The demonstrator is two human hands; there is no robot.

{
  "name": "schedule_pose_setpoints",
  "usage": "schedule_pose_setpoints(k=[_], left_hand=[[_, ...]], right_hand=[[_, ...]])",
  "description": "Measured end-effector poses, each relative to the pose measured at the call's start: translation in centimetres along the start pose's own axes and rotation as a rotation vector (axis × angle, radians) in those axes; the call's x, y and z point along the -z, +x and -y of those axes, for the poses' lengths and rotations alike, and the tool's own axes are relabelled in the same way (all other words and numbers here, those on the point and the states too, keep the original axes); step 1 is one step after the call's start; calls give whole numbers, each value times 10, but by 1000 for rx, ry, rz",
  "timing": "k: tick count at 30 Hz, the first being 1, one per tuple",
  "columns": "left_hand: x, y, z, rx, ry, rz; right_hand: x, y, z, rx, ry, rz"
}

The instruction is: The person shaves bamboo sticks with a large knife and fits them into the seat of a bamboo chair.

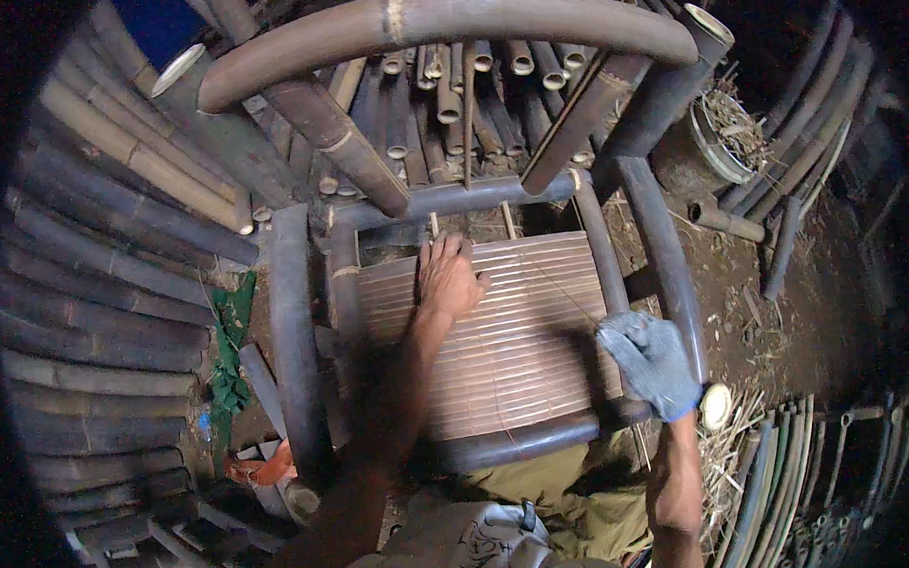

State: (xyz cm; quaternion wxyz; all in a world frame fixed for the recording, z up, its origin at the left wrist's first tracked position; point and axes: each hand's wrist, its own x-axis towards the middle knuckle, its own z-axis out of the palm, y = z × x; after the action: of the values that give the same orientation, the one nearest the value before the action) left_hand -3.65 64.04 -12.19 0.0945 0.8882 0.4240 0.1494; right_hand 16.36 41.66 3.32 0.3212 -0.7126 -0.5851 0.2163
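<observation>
Left hand: bare [450, 276], just above the middle of the frame, laid palm-down with fingers spread on the panel's upper edge, gripping nothing.
Right hand: in a grey knitted glove [652, 362], right of centre, fingers curled in on a thin dark strand [567, 295] that slants up leftward across the panel.
Seat panel: a pale brown sheet of narrow parallel bamboo slats [517, 352], mid-frame, inside the chair frame; a gap shows along its upper edge.
Chair frame: thick dark brown bamboo tubes [298, 330], filling the centre, its arched rail [445, 19] across the top of the frame.
Lap: olive-green trousers [552, 491], lower centre, beneath the chair's near rail.
Left side: stacked dark bamboo poles [96, 327], with crumpled green cloth [231, 342] beside them.
Upper centre: a pile of cut bamboo tubes [448, 109], open ends facing the chair.
Upper right: a round bucket [690, 161] heaped with pale shavings [735, 134].
</observation>
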Motion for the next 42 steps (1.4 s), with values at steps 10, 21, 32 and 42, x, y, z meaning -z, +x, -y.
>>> schedule_pose_setpoints(k=[10, 21, 32, 42], left_hand=[[-16, 69, -30, 255, -257, -51], [-81, 108, 20, 26, -392, 366], [-58, 103, 26, 161, -831, 404], [-32, 96, 29, -79, -1162, 414]], right_hand=[[96, 99, 52, 259, -416, -700], [-131, 218, -123, 64, -627, 25], [-141, 230, -144, 124, -331, 119], [-118, 153, -76, 197, -61, -196]])
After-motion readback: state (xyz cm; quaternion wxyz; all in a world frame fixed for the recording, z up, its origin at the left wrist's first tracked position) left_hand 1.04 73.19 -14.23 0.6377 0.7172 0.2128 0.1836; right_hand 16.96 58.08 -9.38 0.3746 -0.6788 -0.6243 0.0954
